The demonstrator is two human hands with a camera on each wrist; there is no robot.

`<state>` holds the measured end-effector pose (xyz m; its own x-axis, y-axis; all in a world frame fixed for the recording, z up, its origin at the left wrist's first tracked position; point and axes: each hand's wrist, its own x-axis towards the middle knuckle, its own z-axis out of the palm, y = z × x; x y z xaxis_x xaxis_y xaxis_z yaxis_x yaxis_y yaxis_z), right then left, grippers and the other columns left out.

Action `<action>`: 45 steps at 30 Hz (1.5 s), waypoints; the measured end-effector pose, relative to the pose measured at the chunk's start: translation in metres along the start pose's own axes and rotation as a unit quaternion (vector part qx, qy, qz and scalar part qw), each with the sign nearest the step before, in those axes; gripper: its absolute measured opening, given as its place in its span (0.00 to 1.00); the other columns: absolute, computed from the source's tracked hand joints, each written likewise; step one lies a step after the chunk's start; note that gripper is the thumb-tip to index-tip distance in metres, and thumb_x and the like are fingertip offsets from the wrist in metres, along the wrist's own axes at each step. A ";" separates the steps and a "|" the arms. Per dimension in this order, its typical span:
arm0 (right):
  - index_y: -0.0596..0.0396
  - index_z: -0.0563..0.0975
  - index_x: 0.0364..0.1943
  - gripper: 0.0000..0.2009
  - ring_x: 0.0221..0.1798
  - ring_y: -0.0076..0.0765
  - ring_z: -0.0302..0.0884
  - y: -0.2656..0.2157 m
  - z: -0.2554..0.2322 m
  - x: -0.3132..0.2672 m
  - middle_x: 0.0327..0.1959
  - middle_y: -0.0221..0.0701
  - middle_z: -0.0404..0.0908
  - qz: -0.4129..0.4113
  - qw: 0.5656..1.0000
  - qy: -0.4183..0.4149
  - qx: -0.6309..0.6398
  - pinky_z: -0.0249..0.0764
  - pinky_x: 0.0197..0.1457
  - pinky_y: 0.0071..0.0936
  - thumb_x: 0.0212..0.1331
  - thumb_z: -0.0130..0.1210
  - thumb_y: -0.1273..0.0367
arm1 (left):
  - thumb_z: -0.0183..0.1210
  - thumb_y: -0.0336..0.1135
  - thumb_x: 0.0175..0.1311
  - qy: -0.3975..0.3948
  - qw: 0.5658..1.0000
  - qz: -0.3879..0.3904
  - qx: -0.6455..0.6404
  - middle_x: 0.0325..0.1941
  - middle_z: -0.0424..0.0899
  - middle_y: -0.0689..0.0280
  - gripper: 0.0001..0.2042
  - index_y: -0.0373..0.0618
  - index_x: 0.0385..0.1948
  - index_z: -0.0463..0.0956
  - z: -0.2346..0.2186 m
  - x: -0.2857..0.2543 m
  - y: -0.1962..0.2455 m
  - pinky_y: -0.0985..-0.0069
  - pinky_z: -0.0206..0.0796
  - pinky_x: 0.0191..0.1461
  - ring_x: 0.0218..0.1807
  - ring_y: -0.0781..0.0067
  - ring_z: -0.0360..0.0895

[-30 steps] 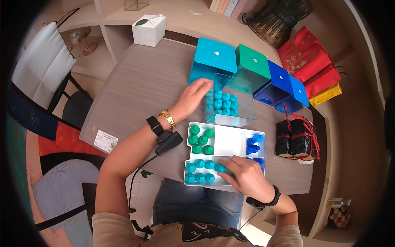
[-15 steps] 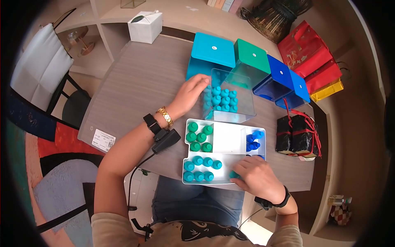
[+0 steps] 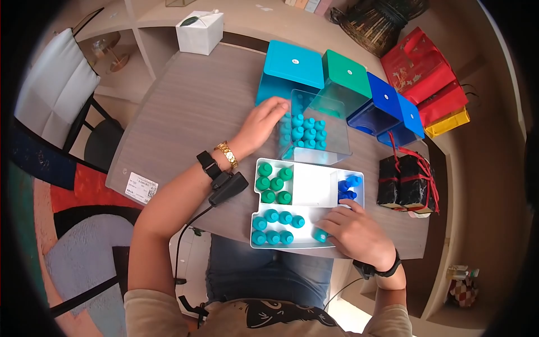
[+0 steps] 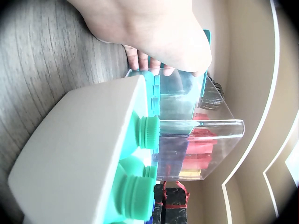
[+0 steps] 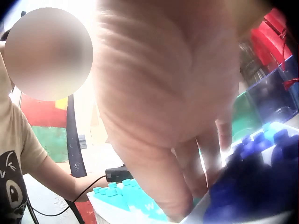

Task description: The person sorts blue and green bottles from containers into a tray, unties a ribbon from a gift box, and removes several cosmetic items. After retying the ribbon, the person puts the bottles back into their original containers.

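My left hand [image 3: 263, 126] grips the left wall of a clear plastic bin [image 3: 337, 147], thumb and fingertips right at its edge. Inside the bin stand several teal bottles [image 3: 309, 133]. In front of it lies a white divided tray [image 3: 314, 185]. My right hand [image 3: 362, 236] is over the tray's front right part, its fingers loosely extended. By its thumb side a single teal bottle [image 3: 320, 235] leans, label showing. More teal bottles [image 3: 272, 238] fill the front left of the tray. Green bottles [image 3: 276, 183] and blue bottles [image 3: 349, 188] occupy back compartments; more blue bottles [image 5: 247, 186] show in the right wrist view.
Behind the clear bin stand a teal bin [image 3: 295, 64], a green bin [image 3: 348, 73] and two blue bins [image 3: 385, 100]. Black boxes with red ribbon [image 3: 410, 182] sit at the right. A white box [image 3: 200, 35] is at the back left, red gift bags [image 3: 418, 73] behind.
My right hand has gone from the teal row to the tray's right side. One teal bottle now stands at the row's end; another shows beside the thumb. My left hand stays at the bin.
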<state>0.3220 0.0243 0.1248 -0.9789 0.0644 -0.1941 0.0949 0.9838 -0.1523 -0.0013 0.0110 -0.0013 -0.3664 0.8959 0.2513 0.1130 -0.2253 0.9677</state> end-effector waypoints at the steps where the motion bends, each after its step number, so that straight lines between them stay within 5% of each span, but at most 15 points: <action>1: 0.49 0.81 0.47 0.17 0.53 0.40 0.80 0.001 0.001 0.001 0.43 0.31 0.83 -0.006 1.000 -0.006 -0.002 0.65 0.72 0.44 0.51 0.66 0.72 | 0.47 0.48 0.81 0.000 1.000 0.001 0.002 0.59 0.81 0.61 0.21 0.41 0.59 0.75 -0.001 0.000 0.000 0.70 0.68 0.65 0.62 0.71 0.76; 12: 0.49 0.80 0.42 0.12 0.44 0.41 0.83 -0.008 0.003 0.008 0.34 0.31 0.82 -0.027 0.997 0.051 0.052 0.69 0.70 0.45 0.52 0.67 0.73 | 0.46 0.48 0.81 -0.001 1.000 0.003 0.019 0.59 0.81 0.60 0.21 0.40 0.59 0.75 -0.002 0.001 -0.002 0.70 0.68 0.65 0.62 0.71 0.77; 21: 0.50 0.80 0.43 0.14 0.45 0.42 0.83 -0.010 0.002 0.010 0.37 0.33 0.84 -0.022 0.993 0.041 0.107 0.72 0.67 0.45 0.52 0.69 0.71 | 0.47 0.47 0.81 0.002 1.000 -0.002 0.010 0.60 0.81 0.61 0.20 0.41 0.59 0.75 -0.001 0.002 -0.004 0.71 0.68 0.65 0.61 0.72 0.76; 24: 0.51 0.78 0.42 0.13 0.43 0.42 0.83 -0.020 -0.002 0.015 0.34 0.33 0.82 -0.047 0.987 0.108 0.113 0.73 0.65 0.42 0.53 0.67 0.71 | 0.47 0.47 0.81 0.000 1.000 0.000 0.009 0.59 0.81 0.61 0.20 0.40 0.59 0.75 -0.002 0.002 -0.004 0.71 0.68 0.65 0.61 0.72 0.76; 30: 0.53 0.78 0.36 0.11 0.38 0.40 0.80 -0.030 0.009 0.030 0.29 0.31 0.77 -0.094 0.979 0.168 0.071 0.76 0.51 0.35 0.51 0.68 0.71 | 0.47 0.47 0.81 -0.001 1.000 0.003 0.018 0.59 0.80 0.61 0.20 0.40 0.59 0.75 -0.002 0.002 -0.004 0.71 0.69 0.64 0.61 0.72 0.76; 45: 0.56 0.70 0.58 0.26 0.37 0.49 0.83 -0.023 0.000 0.016 0.50 0.41 0.73 0.047 0.974 -0.007 0.222 0.79 0.41 0.39 0.56 0.67 0.73 | 0.47 0.47 0.81 0.000 1.000 -0.003 0.018 0.60 0.80 0.61 0.20 0.40 0.59 0.75 -0.002 0.001 -0.003 0.70 0.68 0.64 0.62 0.72 0.76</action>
<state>0.3040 0.0026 0.1254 -0.9596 0.1454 -0.2410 0.2566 0.8036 -0.5371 -0.0037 0.0119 -0.0039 -0.3679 0.8969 0.2454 0.1437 -0.2059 0.9680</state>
